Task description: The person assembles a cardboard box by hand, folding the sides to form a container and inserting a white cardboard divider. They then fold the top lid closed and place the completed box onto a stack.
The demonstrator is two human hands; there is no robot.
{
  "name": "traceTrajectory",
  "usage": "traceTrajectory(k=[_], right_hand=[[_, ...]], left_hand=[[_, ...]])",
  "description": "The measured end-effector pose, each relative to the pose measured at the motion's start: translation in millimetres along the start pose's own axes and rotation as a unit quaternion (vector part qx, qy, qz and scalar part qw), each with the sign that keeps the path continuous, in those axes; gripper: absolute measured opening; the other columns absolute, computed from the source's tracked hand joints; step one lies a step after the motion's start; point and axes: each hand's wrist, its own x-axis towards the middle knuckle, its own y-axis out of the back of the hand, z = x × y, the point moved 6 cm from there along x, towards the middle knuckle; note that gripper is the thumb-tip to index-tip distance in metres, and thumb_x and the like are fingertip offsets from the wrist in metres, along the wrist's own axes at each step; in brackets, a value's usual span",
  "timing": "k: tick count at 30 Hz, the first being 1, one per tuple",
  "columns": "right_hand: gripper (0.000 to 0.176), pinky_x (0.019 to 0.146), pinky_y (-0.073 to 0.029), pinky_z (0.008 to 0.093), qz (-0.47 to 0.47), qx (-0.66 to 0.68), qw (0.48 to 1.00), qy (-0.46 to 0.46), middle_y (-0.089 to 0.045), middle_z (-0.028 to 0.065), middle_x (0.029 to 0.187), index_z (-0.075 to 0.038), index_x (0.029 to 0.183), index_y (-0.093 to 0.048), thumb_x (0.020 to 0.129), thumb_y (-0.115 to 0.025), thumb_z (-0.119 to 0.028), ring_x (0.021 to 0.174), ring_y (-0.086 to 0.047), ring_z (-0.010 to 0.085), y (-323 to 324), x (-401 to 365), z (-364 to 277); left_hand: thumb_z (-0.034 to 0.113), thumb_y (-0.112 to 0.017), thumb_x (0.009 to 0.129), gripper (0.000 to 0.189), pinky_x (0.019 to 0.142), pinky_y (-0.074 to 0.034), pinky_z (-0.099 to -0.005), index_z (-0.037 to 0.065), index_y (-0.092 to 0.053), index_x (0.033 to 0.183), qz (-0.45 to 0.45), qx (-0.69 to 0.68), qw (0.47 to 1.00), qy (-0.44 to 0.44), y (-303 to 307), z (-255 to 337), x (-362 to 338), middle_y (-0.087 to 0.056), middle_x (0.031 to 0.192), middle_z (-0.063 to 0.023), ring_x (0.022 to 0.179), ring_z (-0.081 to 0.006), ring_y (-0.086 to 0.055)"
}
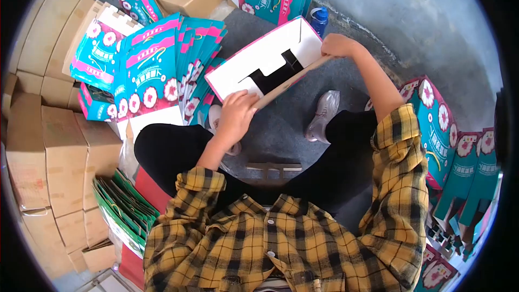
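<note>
A partly formed carton (pixel 243 67) with a white inside and pink edges is held out in front of me, tilted. Dark openings show between its inner flaps. My left hand (pixel 237 116) grips its near left corner, fingers bent over the edge. At the far right corner, my right hand (pixel 338 46) is closed on the carton's rim. To the left lies a fanned stack of flat teal and pink cartons (pixel 146 70).
Brown boxes (pixel 65 162) are piled on the left, beside green folded packages (pixel 127 205). A blue bottle (pixel 319 20) stands beyond the carton. Teal boxes (pixel 432 130) line the right side. My shoes (pixel 324 113) rest on the grey floor (pixel 286 148).
</note>
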Motion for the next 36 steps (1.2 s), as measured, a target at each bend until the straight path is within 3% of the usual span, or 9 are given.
traceTrajectory(k=[2, 4, 5, 8, 12, 14, 28, 31, 36], right_hand=[[0.029, 0.051, -0.048, 0.0345, 0.038, 0.121, 0.991, -0.033, -0.063, 0.0118, 0.068, -0.002, 0.083, -0.065, 0.079, -0.052, -0.028, 0.058, -0.062, 0.021, -1.2, -2.8, 1.9], [0.043, 0.047, -0.047, 0.0374, 0.121, 0.363, 0.919, -0.094, -0.061, 0.011, 0.063, 0.003, 0.072, -0.061, 0.085, -0.047, -0.036, 0.051, -0.06, 0.0212, 2.8, -9.8, 3.1], [0.049, 0.048, -0.047, 0.0365, 0.144, 0.355, 0.922, -0.06, -0.061, 0.0122, 0.062, 0.003, 0.07, -0.061, 0.087, -0.045, -0.041, 0.051, -0.06, 0.0213, 8.4, -10.8, -4.1], [0.032, 0.062, -0.051, 0.037, 0.302, -0.022, 0.951, -0.067, -0.064, 0.0165, 0.085, -0.002, 0.097, -0.06, 0.085, -0.049, -0.029, 0.074, -0.064, 0.0266, 27.0, -18.4, -35.0], [0.036, 0.079, -0.049, 0.0397, 0.388, -0.135, 0.912, 0.016, -0.056, 0.0166, 0.116, -0.006, 0.115, -0.053, 0.08, -0.052, -0.018, 0.102, -0.057, 0.0288, 37.9, -30.1, -92.5], [0.052, 0.094, -0.042, 0.0411, 0.402, -0.203, 0.878, 0.162, -0.042, 0.0144, 0.132, -0.009, 0.124, -0.047, 0.075, -0.06, -0.013, 0.119, -0.045, 0.0293, 26.6, -26.4, -119.0], [0.048, 0.089, -0.045, 0.0373, 0.224, -0.168, 0.953, 0.114, -0.054, 0.0127, 0.121, -0.008, 0.116, -0.054, 0.072, -0.069, -0.018, 0.11, -0.052, 0.0294, -1.9, 8.8, -108.5], [0.034, 0.076, -0.049, 0.0373, 0.285, -0.183, 0.928, 0.153, -0.059, 0.0097, 0.097, -0.006, 0.103, -0.059, 0.072, -0.068, -0.018, 0.095, -0.057, 0.0267, -3.1, 8.0, -109.6], [0.035, 0.077, -0.049, 0.037, 0.286, -0.175, 0.93, 0.151, -0.06, 0.0093, 0.097, -0.007, 0.105, -0.059, 0.073, -0.067, -0.018, 0.096, -0.057, 0.0271, -3.5, 10.0, -107.3]], left_hand=[[0.018, -0.053, 0.087, 0.033, 0.093, -0.037, -0.0417, 0.0, -0.054, 0.114, 0.035, -0.041, 0.997, 0.06, 1.5, -10.3, 0.4, -0.061, 0.103, -0.018, 0.107, -0.0336, -0.052], [0.022, -0.05, 0.09, 0.038, 0.091, -0.039, -0.0415, -0.002, -0.048, 0.12, 0.107, -0.151, 0.946, 0.267, -3.3, -36.1, -2.3, -0.06, 0.104, -0.0217, 0.106, -0.0369, -0.052], [0.02, -0.048, 0.092, 0.046, 0.093, -0.039, -0.0405, -0.003, -0.037, 0.129, 0.184, -0.165, 0.942, 0.228, 3.3, -33.9, 3.5, -0.054, 0.112, -0.0264, 0.111, -0.0395, -0.049], [0.009, -0.053, 0.086, 0.059, 0.104, -0.03, -0.0399, -0.002, -0.025, 0.138, 0.295, -0.195, 0.916, 0.191, 1.1, -46.3, 13.4, -0.029, 0.136, -0.0295, 0.126, -0.0432, -0.033], [0.01, -0.057, 0.083, 0.06, 0.106, -0.025, -0.0453, 0.0, -0.032, 0.136, 0.296, -0.076, 0.932, 0.196, 14.9, -38.4, 19.5, -0.027, 0.139, -0.028, 0.13, -0.0422, -0.027], [0.016, -0.061, 0.081, 0.058, 0.106, -0.02, -0.0504, 0.002, -0.039, 0.132, 0.167, 0.179, 0.953, 0.179, 4.5, -29.1, 22.6, -0.028, 0.138, -0.0269, 0.13, -0.0398, -0.026], [0.026, -0.067, 0.076, 0.058, 0.103, -0.028, -0.0443, 0.004, -0.046, 0.126, 0.044, 0.187, 0.976, 0.104, -22.3, -35.5, 22.1, -0.047, 0.129, -0.0166, 0.122, -0.0307, -0.041], [0.025, -0.067, 0.076, 0.055, 0.101, -0.03, -0.0435, 0.005, -0.048, 0.124, 0.032, 0.178, 0.978, 0.102, -22.2, -38.3, 22.5, -0.049, 0.126, -0.0155, 0.119, -0.0294, -0.044], [0.025, -0.067, 0.077, 0.052, 0.099, -0.032, -0.0426, 0.005, -0.049, 0.122, 0.033, 0.178, 0.979, 0.095, -20.6, -39.5, 25.2, -0.051, 0.124, -0.0147, 0.117, -0.0291, -0.046]])
